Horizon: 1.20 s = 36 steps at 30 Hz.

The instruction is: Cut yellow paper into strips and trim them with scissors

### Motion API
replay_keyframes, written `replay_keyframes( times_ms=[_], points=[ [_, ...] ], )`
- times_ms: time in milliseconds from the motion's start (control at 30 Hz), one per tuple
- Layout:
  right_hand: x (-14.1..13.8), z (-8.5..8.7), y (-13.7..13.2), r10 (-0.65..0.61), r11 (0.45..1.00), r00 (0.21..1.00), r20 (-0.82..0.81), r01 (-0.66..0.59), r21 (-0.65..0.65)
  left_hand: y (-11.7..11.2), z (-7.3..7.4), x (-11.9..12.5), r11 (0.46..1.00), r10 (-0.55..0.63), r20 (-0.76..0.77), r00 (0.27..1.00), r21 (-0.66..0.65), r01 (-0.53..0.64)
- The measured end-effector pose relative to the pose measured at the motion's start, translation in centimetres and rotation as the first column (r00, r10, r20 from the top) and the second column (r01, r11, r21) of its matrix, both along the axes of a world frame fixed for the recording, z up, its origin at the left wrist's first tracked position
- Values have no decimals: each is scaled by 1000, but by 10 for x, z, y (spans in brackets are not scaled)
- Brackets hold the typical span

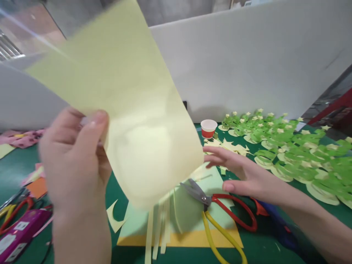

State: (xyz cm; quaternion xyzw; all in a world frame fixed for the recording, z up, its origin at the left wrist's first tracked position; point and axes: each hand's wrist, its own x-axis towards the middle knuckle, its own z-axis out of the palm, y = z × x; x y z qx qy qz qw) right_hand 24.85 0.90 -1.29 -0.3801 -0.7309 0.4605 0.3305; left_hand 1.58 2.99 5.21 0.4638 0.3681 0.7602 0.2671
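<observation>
A pale yellow sheet of paper (132, 99) is raised in front of me, pinched at its left edge between the thumb and fingers of my left hand (79, 146). My right hand (233, 168) is open at the sheet's lower right corner, fingers stretched out and thumb apart. Whether its fingertips touch the paper I cannot tell. Scissors (205, 200) with one red and one yellow handle lie below that hand, blades spread. Under them are light green and orange sheets (132, 229) and several narrow pale strips (157, 234).
Paper trees with stars (297, 146) crowd the right side. A red and white cup (208, 128) stands at the back, near cut paper stars (228, 146). A purple box (23, 234), more scissors (26, 211) and paper scraps (37, 187) lie left. A white partition (247, 66) rises behind.
</observation>
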Motion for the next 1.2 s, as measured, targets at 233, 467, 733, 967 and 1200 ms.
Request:
replay_keyframes(
  times_ms=[233,467,733,967,1200],
  points=[
    [-14,0,1,-12,996,987,160,27,-89,15,-4,5,974,-162,433,886,-72,214],
    [-14,-7,13,-186,982,895,405,150,118,28,-20,-13,758,-439,678,589,-72,648],
    [-42,-50,0,-24,992,625,780,-83,96,34,-31,-29,680,-658,586,472,195,707],
    [-53,-49,-7,48,985,584,811,-165,60,14,-18,-37,689,-723,532,441,512,512],
    [-89,-50,-14,282,902,639,715,-431,29,11,-15,-63,776,-631,546,551,445,448]
  ],
)
